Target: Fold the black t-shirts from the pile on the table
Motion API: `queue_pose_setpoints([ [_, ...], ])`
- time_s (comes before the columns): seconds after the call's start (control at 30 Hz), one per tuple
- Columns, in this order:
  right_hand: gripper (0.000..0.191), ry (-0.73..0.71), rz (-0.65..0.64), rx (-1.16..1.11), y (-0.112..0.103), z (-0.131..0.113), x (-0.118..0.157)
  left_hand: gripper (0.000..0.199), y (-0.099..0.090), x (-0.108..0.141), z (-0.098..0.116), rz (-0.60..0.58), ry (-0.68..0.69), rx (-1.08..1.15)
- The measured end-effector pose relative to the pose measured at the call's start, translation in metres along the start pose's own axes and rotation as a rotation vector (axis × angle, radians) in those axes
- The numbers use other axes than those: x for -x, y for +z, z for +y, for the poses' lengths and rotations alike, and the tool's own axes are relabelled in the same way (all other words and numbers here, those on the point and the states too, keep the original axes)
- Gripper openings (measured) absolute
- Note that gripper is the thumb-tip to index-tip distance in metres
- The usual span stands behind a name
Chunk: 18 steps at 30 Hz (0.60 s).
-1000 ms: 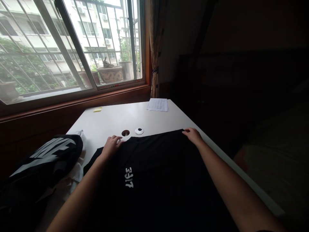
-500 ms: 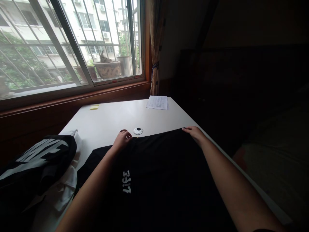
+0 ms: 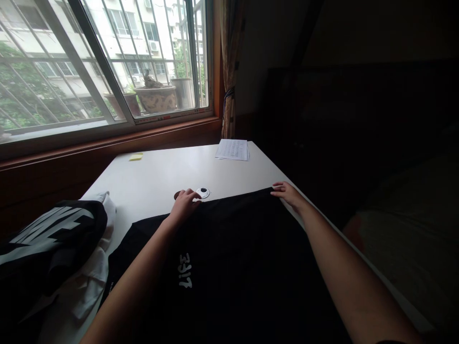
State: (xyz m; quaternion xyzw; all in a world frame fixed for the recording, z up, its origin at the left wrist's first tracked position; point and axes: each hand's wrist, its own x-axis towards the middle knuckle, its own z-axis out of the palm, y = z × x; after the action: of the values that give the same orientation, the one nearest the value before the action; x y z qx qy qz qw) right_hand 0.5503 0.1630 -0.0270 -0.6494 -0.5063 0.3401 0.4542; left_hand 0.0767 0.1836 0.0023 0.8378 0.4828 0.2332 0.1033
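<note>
A black garment [image 3: 244, 248] with a light print lies spread over the near part of the white table [image 3: 158, 172]. My left hand [image 3: 186, 202] is at its far edge, left of the middle, with the fingers bent over the cloth and the thumb and forefinger apart. At the far right corner of the cloth is my right hand [image 3: 286, 194], its fingers apart and the fingertips just beside the corner. A round white disc with a dark centre [image 3: 203, 192] lies just past my left fingertips, and a brown round thing [image 3: 177, 195] shows partly behind that hand.
Black and white clothes [image 3: 60, 239] are heaped at the left of the table. Papers [image 3: 232, 149] lie at the far edge, and a yellow note [image 3: 136, 156] at the far left. Beyond stand a barred window and a curtain [image 3: 229, 71].
The fingers of my right hand have spread and come off the corner of the cloth. My left hand's fingers have opened at the far edge. The view has shifted slightly.
</note>
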Motion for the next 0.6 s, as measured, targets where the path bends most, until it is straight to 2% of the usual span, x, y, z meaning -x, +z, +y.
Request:
queue_pose_setpoints([
  [0.1, 0.053, -0.053, 0.000, 0.006, 0.000, 0.002, 0.001, 0.015, 0.006, -0.009, 0.013, -0.050, 0.079, -0.040],
  [0.23, 0.040, -0.086, -0.075, 0.044, 0.001, 0.001, 0.001, 0.012, 0.011, -0.019, 0.029, -0.090, 0.124, -0.008],
  [0.33, 0.037, -0.106, -0.086, 0.097, 0.001, 0.000, 0.000, 0.012, 0.013, -0.023, 0.037, -0.099, 0.139, 0.008],
  [0.5, 0.044, -0.134, -0.085, 0.075, -0.002, 0.004, -0.002, 0.015, 0.018, -0.027, 0.038, -0.100, 0.131, 0.030],
  [0.6, 0.040, -0.128, -0.073, -0.006, -0.003, 0.008, -0.003, 0.012, 0.022, -0.030, 0.034, -0.106, 0.098, 0.044],
])
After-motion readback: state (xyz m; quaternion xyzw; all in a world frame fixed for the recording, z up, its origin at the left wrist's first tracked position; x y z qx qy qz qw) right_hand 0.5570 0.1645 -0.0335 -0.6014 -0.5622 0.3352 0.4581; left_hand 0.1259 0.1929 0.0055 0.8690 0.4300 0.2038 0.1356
